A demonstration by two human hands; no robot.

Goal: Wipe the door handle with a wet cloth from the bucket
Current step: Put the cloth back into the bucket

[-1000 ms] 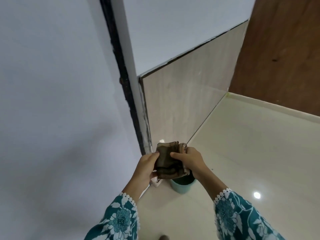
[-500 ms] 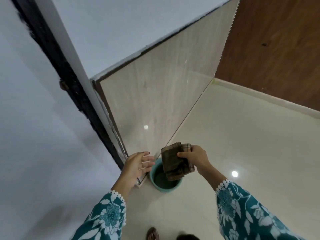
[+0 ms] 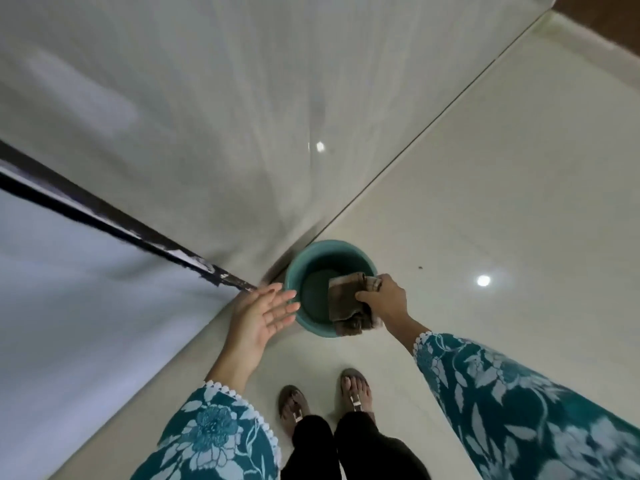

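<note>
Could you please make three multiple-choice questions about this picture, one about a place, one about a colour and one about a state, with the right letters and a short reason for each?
1. Where is the cloth now?
A. Flat on the floor beside the sandals
B. Held over the bucket
C. Hanging on the wall

2. What colour is the bucket?
A. Red
B. Teal green
C. Yellow

3. How is the left hand?
A. Open and empty, fingers spread
B. Closed around the cloth
C. Gripping the bucket rim

Answers:
1. B, because the right hand pinches the folded brown cloth above the bucket's open mouth.
2. B, because its rim and inner wall show teal green against the pale floor.
3. A, because the palm is bare and faces the bucket, holding nothing.
</note>
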